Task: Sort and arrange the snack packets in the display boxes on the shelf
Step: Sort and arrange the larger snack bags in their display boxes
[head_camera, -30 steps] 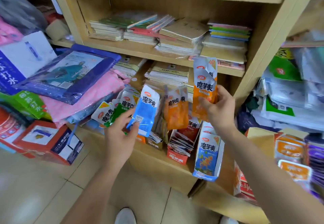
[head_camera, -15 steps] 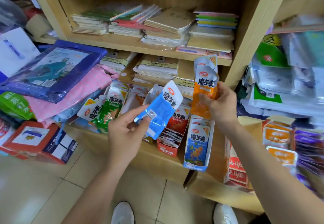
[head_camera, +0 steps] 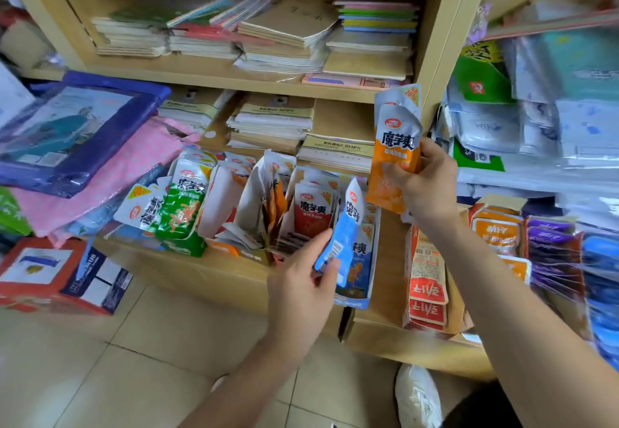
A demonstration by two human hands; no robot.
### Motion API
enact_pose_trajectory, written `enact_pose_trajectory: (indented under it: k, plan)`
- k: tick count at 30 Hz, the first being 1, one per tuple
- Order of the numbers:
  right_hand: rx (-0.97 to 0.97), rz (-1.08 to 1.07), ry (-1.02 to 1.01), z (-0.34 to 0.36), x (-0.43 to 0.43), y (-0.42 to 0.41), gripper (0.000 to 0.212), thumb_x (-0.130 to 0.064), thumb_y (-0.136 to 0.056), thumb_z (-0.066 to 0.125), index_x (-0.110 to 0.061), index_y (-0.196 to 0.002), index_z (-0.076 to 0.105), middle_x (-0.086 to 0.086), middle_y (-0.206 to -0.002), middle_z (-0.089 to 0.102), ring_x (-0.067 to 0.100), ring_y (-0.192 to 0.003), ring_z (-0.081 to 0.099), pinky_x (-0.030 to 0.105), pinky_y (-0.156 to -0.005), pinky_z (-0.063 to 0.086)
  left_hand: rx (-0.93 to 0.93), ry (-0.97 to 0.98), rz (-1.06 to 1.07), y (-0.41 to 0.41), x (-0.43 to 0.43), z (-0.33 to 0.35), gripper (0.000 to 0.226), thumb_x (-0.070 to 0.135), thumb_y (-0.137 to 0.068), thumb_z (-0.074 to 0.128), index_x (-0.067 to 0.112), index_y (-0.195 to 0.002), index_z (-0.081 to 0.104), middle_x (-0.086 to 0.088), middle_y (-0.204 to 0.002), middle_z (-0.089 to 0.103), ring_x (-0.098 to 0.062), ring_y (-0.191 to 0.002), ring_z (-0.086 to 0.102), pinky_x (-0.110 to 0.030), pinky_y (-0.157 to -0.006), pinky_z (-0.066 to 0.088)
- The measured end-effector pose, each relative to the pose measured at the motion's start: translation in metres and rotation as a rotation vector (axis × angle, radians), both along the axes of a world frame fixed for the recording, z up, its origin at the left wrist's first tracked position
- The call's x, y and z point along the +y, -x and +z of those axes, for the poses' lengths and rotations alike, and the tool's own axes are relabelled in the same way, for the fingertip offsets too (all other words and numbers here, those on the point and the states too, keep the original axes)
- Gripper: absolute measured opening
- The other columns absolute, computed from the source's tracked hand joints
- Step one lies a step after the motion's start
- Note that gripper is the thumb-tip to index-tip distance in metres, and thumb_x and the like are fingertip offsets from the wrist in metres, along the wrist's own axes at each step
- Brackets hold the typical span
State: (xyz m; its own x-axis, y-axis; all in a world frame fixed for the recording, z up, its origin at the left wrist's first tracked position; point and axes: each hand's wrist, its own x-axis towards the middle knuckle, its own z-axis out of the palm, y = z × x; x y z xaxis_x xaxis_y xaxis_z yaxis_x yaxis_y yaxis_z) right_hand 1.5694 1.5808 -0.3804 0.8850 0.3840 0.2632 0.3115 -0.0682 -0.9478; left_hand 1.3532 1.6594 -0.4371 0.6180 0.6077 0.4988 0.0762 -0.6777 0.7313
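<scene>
My left hand pinches a blue snack packet by its lower end, just over the blue display box at the shelf's front edge. Up to the right, my right hand grips two orange snack packets held upright in front of the shelf post. On the low shelf stand a green display box with green packets, an open white box, one with orange packets and one with red packets.
Stacked notebooks fill the upper shelves. Purple and pink wrapped goods pile at the left, a red and blue carton sits on the tiled floor. More snack packets and a red box lie at right, with bagged goods above.
My left hand has carried the blue packet rightward and down to the blue box. My right hand keeps the orange packets raised. The camera has moved closer to the shelf.
</scene>
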Motion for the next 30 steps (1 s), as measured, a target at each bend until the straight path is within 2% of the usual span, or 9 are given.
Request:
enact_pose_trajectory:
  k: [3,7,9,11,15,18,21,25,30]
  plan:
    - [0.013,0.025,-0.007,0.001,0.001,0.001,0.029,-0.010,-0.082,0.080,-0.012,-0.108,0.067,-0.004,-0.095,0.075,0.011,-0.086,0.073,0.029,-0.072,0.060,0.083,-0.185,0.028,-0.003,0.003,0.013,0.022,0.027,-0.081,0.080,0.019,-0.102,0.078,0.012,-0.080,0.074,0.000,-0.060,0.061,-0.002,-0.062,0.036]
    - [0.013,0.096,0.016,-0.003,0.012,0.010,0.028,-0.008,-0.082,0.079,-0.014,-0.106,0.067,-0.006,-0.092,0.075,0.009,-0.081,0.073,0.032,-0.071,0.062,-0.088,-0.214,0.235,0.002,0.053,0.046,0.013,0.024,-0.084,0.077,0.018,-0.095,0.078,0.009,-0.079,0.075,-0.001,-0.060,0.063,-0.010,-0.062,0.046]
    - [0.028,0.134,0.034,-0.007,0.020,0.014,0.030,-0.012,-0.081,0.081,-0.013,-0.108,0.067,-0.001,-0.094,0.076,0.015,-0.083,0.074,0.042,-0.074,0.063,0.099,-0.132,0.368,-0.002,0.085,0.056,0.031,0.044,-0.083,0.072,0.022,-0.104,0.074,0.008,-0.087,0.075,-0.010,-0.076,0.069,-0.025,-0.067,0.050]
    - [0.028,0.152,0.055,-0.010,0.028,0.017,0.038,-0.026,-0.077,0.082,-0.018,-0.111,0.068,0.000,-0.100,0.076,0.019,-0.088,0.074,0.047,-0.076,0.062,0.429,-0.037,0.396,-0.013,0.108,0.061,0.054,0.064,-0.080,0.067,0.022,-0.113,0.070,0.007,-0.102,0.074,-0.019,-0.095,0.069,-0.028,-0.072,0.046]
    - [0.008,0.188,0.084,-0.013,0.039,0.021,0.041,-0.025,-0.081,0.082,-0.016,-0.117,0.066,-0.001,-0.104,0.075,0.015,-0.092,0.074,0.048,-0.079,0.061,0.857,0.059,0.241,-0.049,0.123,0.068,0.062,0.080,-0.072,0.065,0.019,-0.065,0.053,0.003,-0.068,0.059,-0.017,-0.068,0.060,-0.027,-0.052,0.034]
    - [0.032,0.181,0.105,-0.015,0.042,0.022,0.043,-0.023,-0.083,0.081,-0.014,-0.122,0.063,-0.001,-0.108,0.074,0.014,-0.095,0.072,0.047,-0.081,0.061,1.038,0.013,0.248,-0.071,0.128,0.067,0.057,0.068,-0.076,0.071,0.017,-0.070,0.045,0.002,-0.069,0.055,-0.012,-0.060,0.050,-0.028,-0.048,0.031]
    - [0.055,0.182,0.128,-0.016,0.042,0.022,0.045,-0.026,-0.084,0.080,-0.016,-0.124,0.063,-0.003,-0.110,0.073,0.011,-0.095,0.072,0.045,-0.082,0.062,1.044,-0.070,0.260,-0.080,0.144,0.062,0.033,0.036,-0.076,0.070,0.016,-0.068,0.046,0.000,-0.062,0.053,-0.018,-0.058,0.053,-0.027,-0.052,0.034]
    - [0.059,0.179,0.142,-0.017,0.042,0.023,0.044,-0.026,-0.083,0.080,-0.017,-0.123,0.064,-0.003,-0.110,0.073,0.012,-0.096,0.071,0.045,-0.084,0.061,1.071,-0.076,0.227,-0.085,0.158,0.061,0.030,0.035,-0.073,0.072,0.013,-0.068,0.053,-0.002,-0.069,0.058,-0.027,-0.079,0.059,-0.038,-0.083,0.046]
    - [0.088,0.189,0.147,-0.018,0.044,0.025,0.042,-0.028,-0.083,0.079,-0.017,-0.121,0.065,-0.003,-0.108,0.073,0.012,-0.096,0.071,0.046,-0.085,0.060,0.883,0.177,0.229,-0.072,0.168,0.059,0.053,0.021,-0.067,0.085,0.014,-0.057,0.034,-0.002,-0.061,0.034,-0.021,-0.057,0.034,-0.026,-0.051,0.026]
